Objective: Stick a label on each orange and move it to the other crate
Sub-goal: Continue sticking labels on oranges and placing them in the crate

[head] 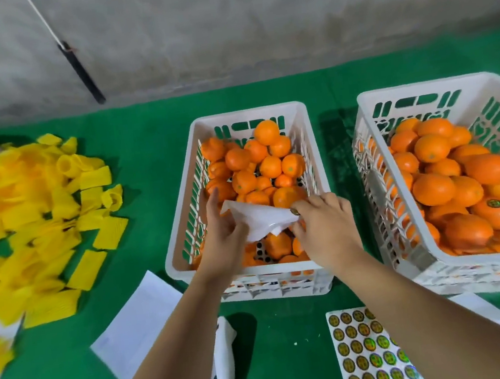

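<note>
Right now I have both hands over the nearer white slotted plastic crate (187, 252), the one in the middle of the green felt-covered table (142, 133). My left hand (226, 238) has its fingers curled round one end of a limp white glossy backing sheet (260, 219). My right hand (324, 227) pinches the sheet's other edge, with a small round dark label (295, 212) at its fingertips; I cannot tell whether the label is fully peeled free.

Loose round oranges (268, 168) fill this crate. The second white slotted crate (378, 174) to my right holds more, and one orange near its front (494, 208) carries a round dark sticker on top.

I judge the backing sheet to be almost weightless and floppy, so it needs both ends held to stay taut while a label lifts. The label looks thin and tacky; I would hold it only by its rim so it does not curl onto itself. An orange should be firm, fairly heavy for its size and prone to roll, with dimpled skin that grips well; I would cup one from above around its widest part, and press the label on a smooth patch away from the stem.

A full sheet of shiny round stickers (370, 353) lies near my right forearm.
</note>
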Demonstrator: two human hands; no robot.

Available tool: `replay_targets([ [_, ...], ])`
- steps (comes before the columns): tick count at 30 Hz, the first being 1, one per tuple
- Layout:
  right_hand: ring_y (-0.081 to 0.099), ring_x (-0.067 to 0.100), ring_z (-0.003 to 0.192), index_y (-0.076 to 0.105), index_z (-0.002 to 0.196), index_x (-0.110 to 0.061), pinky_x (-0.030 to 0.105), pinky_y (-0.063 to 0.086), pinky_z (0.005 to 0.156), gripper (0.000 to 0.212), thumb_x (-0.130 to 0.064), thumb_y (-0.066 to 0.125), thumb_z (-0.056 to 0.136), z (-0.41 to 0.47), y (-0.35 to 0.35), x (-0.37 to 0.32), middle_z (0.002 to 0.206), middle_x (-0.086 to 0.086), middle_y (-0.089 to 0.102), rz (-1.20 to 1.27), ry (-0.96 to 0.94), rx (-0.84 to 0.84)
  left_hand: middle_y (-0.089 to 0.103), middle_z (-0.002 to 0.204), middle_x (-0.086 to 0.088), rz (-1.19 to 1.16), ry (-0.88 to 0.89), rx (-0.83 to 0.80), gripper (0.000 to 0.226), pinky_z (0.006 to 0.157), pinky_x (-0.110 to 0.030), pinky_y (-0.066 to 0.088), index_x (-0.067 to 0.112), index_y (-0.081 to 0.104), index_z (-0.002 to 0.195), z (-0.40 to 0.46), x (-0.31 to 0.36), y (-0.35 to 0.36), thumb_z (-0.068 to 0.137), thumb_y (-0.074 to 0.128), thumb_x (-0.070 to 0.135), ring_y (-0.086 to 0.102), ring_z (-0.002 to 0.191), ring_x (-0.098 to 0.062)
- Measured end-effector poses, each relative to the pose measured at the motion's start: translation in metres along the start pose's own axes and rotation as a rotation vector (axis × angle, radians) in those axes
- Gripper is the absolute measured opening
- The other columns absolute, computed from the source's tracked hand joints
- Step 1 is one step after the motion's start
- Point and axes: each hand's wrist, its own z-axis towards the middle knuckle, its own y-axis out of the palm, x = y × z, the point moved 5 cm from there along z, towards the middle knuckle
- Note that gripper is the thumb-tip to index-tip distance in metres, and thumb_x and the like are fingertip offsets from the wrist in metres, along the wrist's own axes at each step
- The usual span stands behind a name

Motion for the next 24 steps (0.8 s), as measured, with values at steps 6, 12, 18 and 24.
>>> replay_targets([
  [6, 0.055, 0.028, 0.111, 0.071, 0.113, -0.024, 0.044, 0.036, 0.096, 0.019, -0.023, 0.065, 0.094, -0.006, -0.004, 0.005, 0.105, -0.001, 0.072, 0.197, 0.097, 0.127, 0.063, 0.113, 0.016, 0.141, -0.096, 0.207, 0.063, 0.072, -0.023, 0.052, 0.033, 0.025, 0.159, 0.025, -0.011, 0.009, 0.103, 0.053, 0.029, 0.068, 0.098, -0.009],
  [12, 0.057, 0.030, 0.105, 0.070, 0.117, -0.019, 0.045, 0.037, 0.093, 0.023, -0.021, 0.071, 0.094, -0.008, -0.008, 0.003, 0.098, 0.001, 0.072, 0.224, 0.099, 0.147, 0.033, 0.166, -0.007, 0.987, -0.094, 0.071, 0.064, 0.121, -0.056, 0.036, 0.026, 0.031, 0.160, 0.093, -0.015, 0.001, 0.101, 0.055, 0.019, 0.030, 0.151, -0.036],
  [18, 0.053, 0.028, 0.108, 0.069, 0.115, -0.020, 0.044, 0.035, 0.092, 0.018, -0.023, 0.068, 0.097, -0.006, -0.005, 0.006, 0.100, 0.002, 0.071, 0.208, 0.117, 0.125, 0.000, 0.174, -0.013, 1.650, -0.134, -0.186, 0.111, 0.120, -0.055, 0.038, 0.026, -0.011, 0.168, 0.137, -0.039, -0.014, 0.094, 0.069, 0.002, 0.020, 0.156, -0.046],
  [24, 0.049, 0.025, 0.111, 0.067, 0.119, -0.025, 0.038, 0.026, 0.092, 0.020, -0.024, 0.063, 0.099, -0.004, 0.000, 0.009, 0.106, -0.003, 0.071, 0.222, 0.091, 0.098, 0.028, 0.158, -0.021, 1.829, -0.028, -0.203, 0.109, 0.071, -0.039, 0.064, 0.028, 0.004, 0.166, 0.160, -0.039, -0.004, 0.088, 0.073, -0.004, 0.069, 0.095, -0.036],
])
